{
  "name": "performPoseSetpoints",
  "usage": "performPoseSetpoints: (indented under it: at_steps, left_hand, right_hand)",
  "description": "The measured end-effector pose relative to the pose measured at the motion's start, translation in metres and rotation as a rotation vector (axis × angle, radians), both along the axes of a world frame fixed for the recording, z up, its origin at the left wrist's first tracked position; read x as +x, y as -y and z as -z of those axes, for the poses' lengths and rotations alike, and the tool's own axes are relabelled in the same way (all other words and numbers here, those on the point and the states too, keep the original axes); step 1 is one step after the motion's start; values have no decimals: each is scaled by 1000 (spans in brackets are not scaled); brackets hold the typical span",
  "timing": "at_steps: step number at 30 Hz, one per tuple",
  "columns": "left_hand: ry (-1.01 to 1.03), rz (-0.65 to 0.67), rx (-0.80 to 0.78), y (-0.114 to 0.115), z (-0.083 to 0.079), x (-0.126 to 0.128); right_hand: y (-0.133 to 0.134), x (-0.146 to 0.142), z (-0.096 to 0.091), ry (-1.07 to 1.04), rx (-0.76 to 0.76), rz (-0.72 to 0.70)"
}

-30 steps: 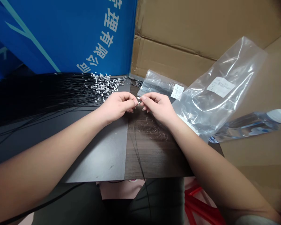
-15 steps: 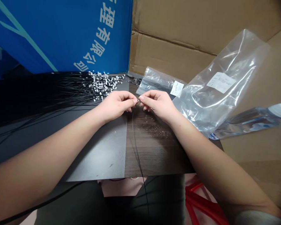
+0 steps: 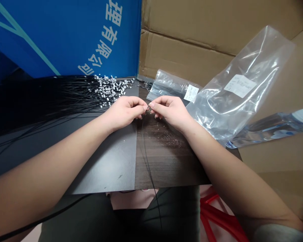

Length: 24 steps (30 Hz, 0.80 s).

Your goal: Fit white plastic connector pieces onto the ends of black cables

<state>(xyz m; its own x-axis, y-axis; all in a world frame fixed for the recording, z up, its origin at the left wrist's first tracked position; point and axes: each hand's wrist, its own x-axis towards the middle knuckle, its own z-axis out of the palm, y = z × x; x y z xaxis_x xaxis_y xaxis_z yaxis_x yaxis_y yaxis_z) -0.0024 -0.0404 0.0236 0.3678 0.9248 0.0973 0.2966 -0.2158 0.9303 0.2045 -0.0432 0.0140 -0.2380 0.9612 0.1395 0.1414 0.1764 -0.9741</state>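
Note:
My left hand (image 3: 123,112) and my right hand (image 3: 169,110) meet above the table, fingertips pinched together. Between them, a tiny pale piece, likely a small white connector (image 3: 148,107), is almost hidden by my fingers. A thin black wire (image 3: 145,151) hangs from my left fingertips across the dark wood-grain board (image 3: 166,161). Beyond my left hand lies a heap of several small white connectors (image 3: 111,89), next to a long bundle of thin black wires (image 3: 47,101) stretching left across a grey sheet (image 3: 106,164).
Clear plastic bags with white labels (image 3: 173,88) (image 3: 238,84) lie to the right, beside a plastic bottle (image 3: 275,131) on cardboard. A blue printed banner (image 3: 65,37) and a cardboard wall (image 3: 184,53) stand behind. A red stool frame (image 3: 217,218) shows below the table edge.
My hands have closed together, and the white piece between them is now mostly hidden. The thin black wire below them shows more clearly. The whole view has shifted slightly.

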Motion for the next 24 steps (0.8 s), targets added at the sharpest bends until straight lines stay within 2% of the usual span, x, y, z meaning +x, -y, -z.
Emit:
performPoseSetpoints:
  at_steps: [11,24]
  left_hand:
    - [-311,-7,291,3,0,-3]
    - [-397,4,378,5,-3,-2]
  right_hand:
    - [3,-3,-7,36,-50,25]
    - [3,-4,-6,40,-81,52]
